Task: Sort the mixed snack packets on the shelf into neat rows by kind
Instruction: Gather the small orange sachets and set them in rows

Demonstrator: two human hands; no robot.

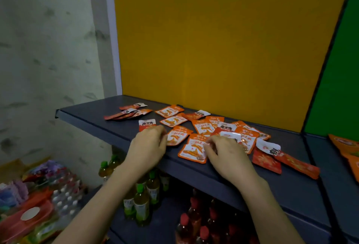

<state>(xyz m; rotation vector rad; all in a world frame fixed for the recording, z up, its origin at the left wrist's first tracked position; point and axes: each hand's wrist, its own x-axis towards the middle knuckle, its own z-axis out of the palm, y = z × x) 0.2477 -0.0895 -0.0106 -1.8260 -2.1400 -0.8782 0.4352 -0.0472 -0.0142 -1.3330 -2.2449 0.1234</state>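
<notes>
Mixed snack packets lie scattered on a dark grey shelf [93,113]. Several orange packets [169,111] show a chicken-foot picture; red packets with white tops [267,147] lie among them. A few long red packets [124,115] sit together at the back left. My left hand [148,143] has its fingers curled over the lower part of a red-and-white packet [147,123], next to an orange packet [177,137]. My right hand [226,153] curls its fingers round a white-topped packet [231,136] that shows above the knuckles, beside an orange packet [193,150] at the shelf's front.
A yellow back panel [213,49] and a green panel [338,78] stand behind the shelf. More orange packets [345,146] lie on the neighbouring shelf at right. Below are green-capped bottles [141,201] and red-capped bottles [196,216]. Bagged goods [35,201] are piled at the lower left.
</notes>
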